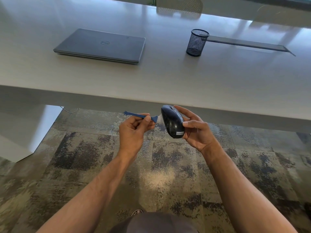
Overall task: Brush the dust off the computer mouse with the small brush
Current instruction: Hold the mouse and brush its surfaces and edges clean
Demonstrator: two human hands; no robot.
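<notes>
A black computer mouse [172,121] with a white label near its lower end is held in the air below the table's front edge. My right hand [196,129] grips it from the right side, thumb across its lower part and fingers behind it. My left hand [133,130] pinches the thin blue handle of the small brush [143,116] between thumb and fingers. The brush lies nearly level, and its pale bristles touch the mouse's upper left side.
A long pale table [168,78] stretches ahead, bearing a closed grey laptop [101,46] at the left and a black mesh pen cup [196,42] at the right. Patterned carpet [101,157] lies beneath my arms. A table leg [25,132] stands at the left.
</notes>
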